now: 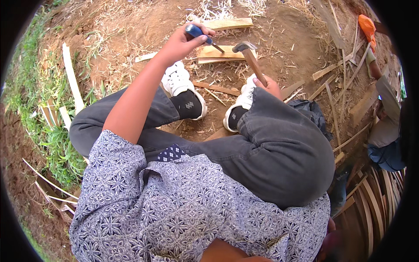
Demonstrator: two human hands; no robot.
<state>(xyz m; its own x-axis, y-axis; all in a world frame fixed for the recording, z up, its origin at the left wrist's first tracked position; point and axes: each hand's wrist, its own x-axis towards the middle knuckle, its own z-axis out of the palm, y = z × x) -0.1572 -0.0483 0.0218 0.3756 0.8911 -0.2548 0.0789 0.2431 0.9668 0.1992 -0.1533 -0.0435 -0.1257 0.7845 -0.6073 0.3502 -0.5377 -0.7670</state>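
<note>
My left hand [180,43] is closed round the blue handle of a chisel [197,33]. Its thin metal shaft slants down to the right, its tip at a short, pale piece of wood [209,52] on the ground. Beyond my right knee, my right hand [272,87] grips the wooden handle of a hammer [254,65]. The hammer's metal head is raised beside the wood's right end, just right of the chisel tip. Whether the head touches the wood, I cannot tell. My knee hides part of the right hand.
My white shoes [176,81] flank the work. Another pale board [224,23] lies beyond it, among shavings. Sticks and planks [325,72] litter the right side, near a black plastic bag [310,112]. Another person's sleeve [388,98] and an orange cloth [367,29] are far right; grass [56,131] grows left.
</note>
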